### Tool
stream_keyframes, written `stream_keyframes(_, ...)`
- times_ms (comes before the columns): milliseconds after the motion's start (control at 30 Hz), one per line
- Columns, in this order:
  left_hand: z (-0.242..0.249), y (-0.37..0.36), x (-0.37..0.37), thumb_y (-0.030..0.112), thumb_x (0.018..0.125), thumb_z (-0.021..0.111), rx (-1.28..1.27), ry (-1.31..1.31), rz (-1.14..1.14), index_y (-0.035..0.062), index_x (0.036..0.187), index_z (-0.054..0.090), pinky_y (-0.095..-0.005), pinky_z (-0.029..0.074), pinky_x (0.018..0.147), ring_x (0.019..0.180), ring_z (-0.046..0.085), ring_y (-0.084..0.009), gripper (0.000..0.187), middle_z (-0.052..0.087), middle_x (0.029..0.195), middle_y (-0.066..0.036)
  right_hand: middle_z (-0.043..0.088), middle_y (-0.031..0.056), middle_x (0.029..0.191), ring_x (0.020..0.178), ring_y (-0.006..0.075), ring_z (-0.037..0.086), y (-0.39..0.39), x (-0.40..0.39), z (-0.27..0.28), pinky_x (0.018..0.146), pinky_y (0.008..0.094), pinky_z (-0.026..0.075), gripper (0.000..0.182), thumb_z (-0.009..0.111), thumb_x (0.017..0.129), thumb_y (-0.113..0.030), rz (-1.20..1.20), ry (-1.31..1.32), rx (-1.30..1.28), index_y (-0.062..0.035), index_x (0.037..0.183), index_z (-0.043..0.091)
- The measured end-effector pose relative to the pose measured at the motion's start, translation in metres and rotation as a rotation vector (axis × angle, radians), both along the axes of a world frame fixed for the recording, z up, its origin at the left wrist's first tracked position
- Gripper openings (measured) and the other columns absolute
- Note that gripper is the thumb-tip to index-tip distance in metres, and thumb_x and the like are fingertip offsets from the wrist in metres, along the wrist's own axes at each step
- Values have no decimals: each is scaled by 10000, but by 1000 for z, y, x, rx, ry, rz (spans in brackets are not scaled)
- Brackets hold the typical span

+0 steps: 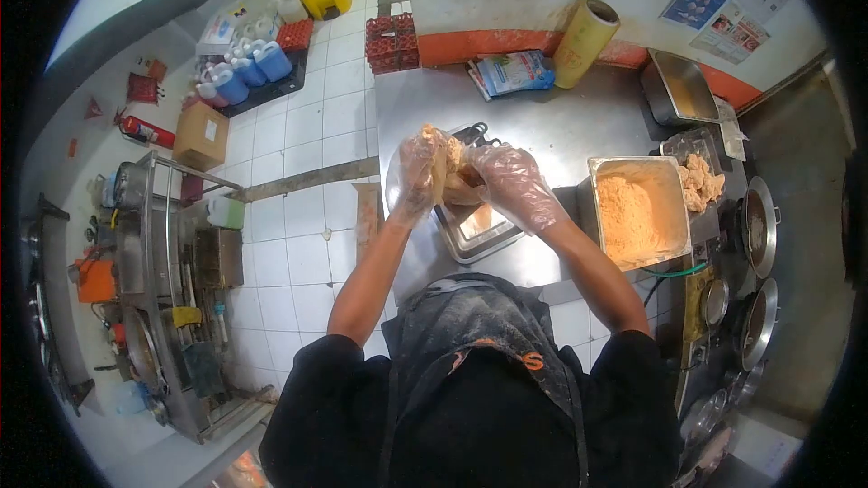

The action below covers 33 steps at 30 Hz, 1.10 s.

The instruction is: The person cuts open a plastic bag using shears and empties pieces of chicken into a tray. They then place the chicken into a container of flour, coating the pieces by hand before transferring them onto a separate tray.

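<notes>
Both hands are in clear plastic gloves and close together above a metal tray (477, 244) on the steel table (542, 145). My left hand (417, 172) is closed around a tan, crumb-coated piece of food (429, 133), which shows above the fingers. More of the coated food (454, 152) shows between the hands. My right hand (511, 176) is closed at the side of a smooth tan, bag-like thing (463, 188) below it; the gloves partly hide its shape. Dark handles (472, 133) lie just behind the hands.
Right of the tray stands a deep pan of orange-tinted flour (633, 208), with breaded pieces (701, 183) beside it. Farther back are a yellow wrap roll (586, 41), packets (514, 72) and a steel container (678, 89). Woks (759, 226) line the right. A tiled floor (307, 217) lies left.
</notes>
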<state>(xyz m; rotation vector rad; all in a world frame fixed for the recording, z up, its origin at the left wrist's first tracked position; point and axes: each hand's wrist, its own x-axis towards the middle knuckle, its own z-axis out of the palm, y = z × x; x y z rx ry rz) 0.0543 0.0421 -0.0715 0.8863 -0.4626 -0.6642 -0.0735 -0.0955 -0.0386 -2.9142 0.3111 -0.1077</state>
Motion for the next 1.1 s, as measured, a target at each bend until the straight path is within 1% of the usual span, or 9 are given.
stream_keyframes(333,-9,0,6,453,1048,457,72,-195,145,57,946,566,-304,420,647,706,527,-165,423,558,778,-56,717,135,838,785,331,686,-15,-2,-24,710,433,543,210,646,868,-246,-65,-234,418,-55,900,725)
stream_keyframes(400,-44,-17,16,456,1057,429,319,-1554,902,52,974,565,-294,416,651,740,529,-152,435,571,828,-59,723,132,810,758,323,700,-11,1,-3,709,428,546,296,629,882,-326,-61,240,40,-56,859,745)
stream_keyframes(533,-61,-8,10,456,1052,422,388,-706,159,45,1080,525,-273,434,668,847,536,-141,425,534,936,-38,692,137,704,671,305,694,-14,-12,-7,660,440,538,180,682,809,-281,-102,46,77,-121,808,764)
stream_keyframes(667,-50,-10,-6,85,812,766,237,-377,204,-8,1158,595,-429,484,816,915,619,-298,397,658,1013,-125,699,136,726,684,292,695,-17,-22,-20,664,417,541,164,693,809,-277,-188,11,12,-129,792,762)
stream_keyframes(867,-34,-12,-10,72,796,792,385,-1623,661,-75,1233,560,-456,434,872,981,575,-341,516,630,1069,-158,707,133,914,871,323,677,-11,-39,-4,831,428,532,349,711,821,-375,-156,-158,500,-119,1058,711)
stream_keyframes(933,-36,-9,-5,95,882,712,391,-1552,646,-33,1375,480,-441,499,825,931,603,-324,560,644,1053,-163,688,147,996,935,317,666,-15,-52,4,863,424,510,421,713,817,-357,-224,-232,626,-95,1143,665)
stream_keyframes(1000,1,-5,-16,64,871,683,192,66,120,-32,1250,550,-442,501,779,893,603,-329,413,640,1020,-158,706,170,1006,933,299,683,-16,-53,38,867,390,520,423,756,807,-358,-354,-181,610,-71,1107,672)
stream_keyframes(1033,-2,-1,-12,64,871,683,188,70,135,-32,1250,550,-442,501,779,893,603,-329,413,640,1020,-158,711,168,1037,947,295,687,-25,-55,42,874,384,528,465,778,789,-367,-396,-134,668,-79,1139,674)
stream_keyframes(1100,-11,-3,-12,49,854,668,529,-1145,444,-29,1154,582,-449,502,754,885,600,-350,321,637,1012,-163,718,171,1058,957,278,693,-48,-72,46,877,370,533,512,812,761,-390,-489,-110,762,-83,1150,687)
